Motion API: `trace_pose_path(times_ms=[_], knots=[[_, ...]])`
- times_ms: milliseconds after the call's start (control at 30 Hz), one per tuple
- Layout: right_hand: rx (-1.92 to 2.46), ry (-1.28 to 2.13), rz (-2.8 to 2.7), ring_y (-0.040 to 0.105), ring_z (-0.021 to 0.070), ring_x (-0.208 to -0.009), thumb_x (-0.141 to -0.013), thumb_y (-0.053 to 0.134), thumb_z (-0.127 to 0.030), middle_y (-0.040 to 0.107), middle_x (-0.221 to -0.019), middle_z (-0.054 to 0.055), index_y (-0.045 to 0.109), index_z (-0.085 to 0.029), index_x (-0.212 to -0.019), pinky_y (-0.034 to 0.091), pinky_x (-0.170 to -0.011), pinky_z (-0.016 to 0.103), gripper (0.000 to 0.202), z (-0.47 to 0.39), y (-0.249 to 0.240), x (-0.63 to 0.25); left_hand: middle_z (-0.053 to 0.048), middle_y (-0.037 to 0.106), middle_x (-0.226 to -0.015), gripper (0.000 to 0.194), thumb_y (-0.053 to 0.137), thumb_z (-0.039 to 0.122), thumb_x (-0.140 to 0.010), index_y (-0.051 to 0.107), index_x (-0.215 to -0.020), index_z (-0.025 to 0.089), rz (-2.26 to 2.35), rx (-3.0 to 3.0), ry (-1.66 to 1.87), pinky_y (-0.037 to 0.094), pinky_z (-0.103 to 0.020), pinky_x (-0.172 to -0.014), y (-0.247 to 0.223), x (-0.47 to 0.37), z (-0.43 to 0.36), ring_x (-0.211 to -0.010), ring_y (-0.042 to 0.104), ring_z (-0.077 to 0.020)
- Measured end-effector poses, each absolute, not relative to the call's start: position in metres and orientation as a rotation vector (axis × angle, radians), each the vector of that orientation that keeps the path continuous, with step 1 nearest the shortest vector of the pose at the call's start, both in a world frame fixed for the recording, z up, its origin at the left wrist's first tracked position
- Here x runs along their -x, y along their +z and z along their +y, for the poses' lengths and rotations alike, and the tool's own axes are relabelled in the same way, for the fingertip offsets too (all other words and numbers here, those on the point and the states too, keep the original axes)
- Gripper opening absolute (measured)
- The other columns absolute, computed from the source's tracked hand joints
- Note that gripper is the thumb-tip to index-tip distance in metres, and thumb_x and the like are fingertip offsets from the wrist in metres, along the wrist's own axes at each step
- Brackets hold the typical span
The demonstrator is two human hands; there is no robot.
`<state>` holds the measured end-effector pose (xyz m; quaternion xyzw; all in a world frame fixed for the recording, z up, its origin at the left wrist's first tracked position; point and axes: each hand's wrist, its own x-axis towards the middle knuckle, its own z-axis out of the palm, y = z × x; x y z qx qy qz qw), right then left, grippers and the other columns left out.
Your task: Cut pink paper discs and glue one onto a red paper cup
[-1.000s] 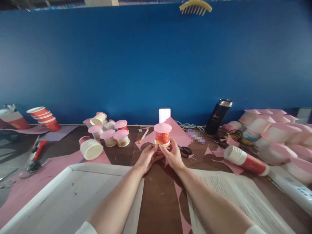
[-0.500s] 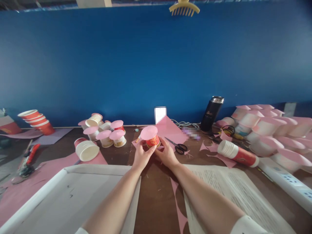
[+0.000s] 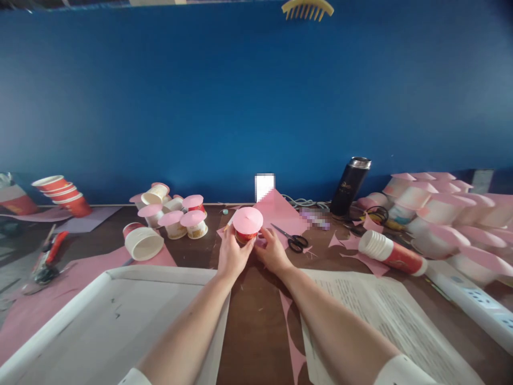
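Observation:
A small red paper cup [image 3: 245, 237] with a round pink paper disc [image 3: 248, 220] on top is in front of me in the middle. The disc is wider than the cup and leans toward me, so little of the red wall shows. My left hand [image 3: 234, 252] curls its fingers and thumb round the cup's left side and lower front. On the right side, my right hand [image 3: 274, 251] has its bent fingers against the cup, partly hidden behind it. Black-handled scissors [image 3: 295, 242] lie just right of my right hand, by a pink paper sheet [image 3: 282, 211].
Several disc-topped cups [image 3: 173, 224] stand left, near a tipped cup [image 3: 145, 243]. A white tray [image 3: 156, 275] and printed paper [image 3: 352, 310] flank my forearms. Right are a black flask [image 3: 349, 187], stacked cups [image 3: 395, 254], a power strip [image 3: 473, 297] and many pink-topped cups [image 3: 441, 206].
The cup has tipped toward me between my hands, showing more of the disc's top and less of its red wall. The head view has shifted slightly.

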<state>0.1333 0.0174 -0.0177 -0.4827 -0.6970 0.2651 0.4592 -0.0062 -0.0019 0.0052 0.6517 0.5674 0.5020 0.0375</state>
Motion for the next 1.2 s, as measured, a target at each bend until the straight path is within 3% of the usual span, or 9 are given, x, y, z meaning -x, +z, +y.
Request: trace_pose_path(times_ms=[133, 267, 467, 800, 1000, 1200], knots=[[1.207, 0.577, -1.740, 0.058, 0.0195, -0.096, -0.073, 0.062, -0.021, 0.056, -0.106, 0.007, 0.057, -0.021, -0.113, 0.049, -0.085, 0.034, 0.041, 0.018, -0.019, -0.132, -0.016, 0.059, -0.112, 0.051, 0.066, 0.034, -0.077, 0.047, -0.120, 0.015, 1.754, -2.180, 1.549, 0.048, -0.042, -0.088, 0.017, 0.007, -0.009, -0.108, 0.055, -0.0288], [1.246, 0.573, -1.747, 0.060, 0.0184, -0.091, -0.073, 0.065, -0.028, 0.055, -0.111, 0.008, 0.051, -0.020, -0.120, 0.050, -0.082, 0.035, 0.049, 0.018, -0.020, -0.131, -0.018, 0.055, -0.117, 0.050, 0.063, 0.038, -0.078, 0.049, -0.120, 0.015, 1.997, -2.279, 1.541, 0.041, -0.046, -0.095, 0.036, 0.019, -0.015, -0.114, 0.050, -0.0325], [1.278, 0.635, -1.737, 0.062, 0.0160, -0.091, -0.080, 0.058, -0.028, 0.057, -0.113, 0.008, 0.057, -0.021, -0.118, 0.051, -0.085, 0.032, 0.039, 0.015, -0.015, -0.133, -0.019, 0.055, -0.120, 0.060, 0.058, 0.058, -0.073, 0.055, -0.115, 0.015, 2.637, -1.838, 1.116, 0.039, -0.052, -0.089, 0.053, 0.054, -0.016, -0.111, 0.049, -0.0402], [1.266, 0.597, -1.754, 0.064, 0.0151, -0.084, -0.082, 0.052, -0.023, 0.060, -0.108, 0.008, 0.061, -0.019, -0.111, 0.051, -0.080, 0.029, 0.031, 0.012, -0.011, -0.134, -0.020, 0.062, -0.101, 0.066, 0.057, 0.066, -0.064, 0.060, -0.102, 0.012, 2.665, -1.697, 0.725, 0.044, -0.044, -0.081, 0.046, 0.125, -0.047, -0.100, 0.057, -0.0383], [1.223, 0.476, -1.839, 0.064, 0.0146, -0.078, -0.085, 0.049, -0.021, 0.064, -0.101, 0.006, 0.066, -0.020, -0.100, 0.050, -0.079, 0.028, 0.022, 0.006, -0.006, -0.132, -0.020, 0.062, -0.104, 0.066, 0.056, 0.066, -0.066, 0.058, -0.104, 0.013, 2.695, -1.625, 0.729, 0.045, -0.042, -0.081, 0.019, 0.143, -0.052, -0.099, 0.058, -0.0360], [1.233, 0.457, -1.868, 0.065, 0.0156, -0.079, -0.083, 0.050, -0.018, 0.066, -0.099, 0.005, 0.068, -0.022, -0.094, 0.050, -0.076, 0.027, 0.021, 0.008, -0.010, -0.132, -0.024, 0.061, -0.109, 0.068, 0.057, 0.063, -0.066, 0.056, -0.109, 0.009, 2.749, -1.608, 0.685, 0.041, -0.048, -0.087, 0.017, 0.148, -0.040, -0.105, 0.056, -0.0403]])
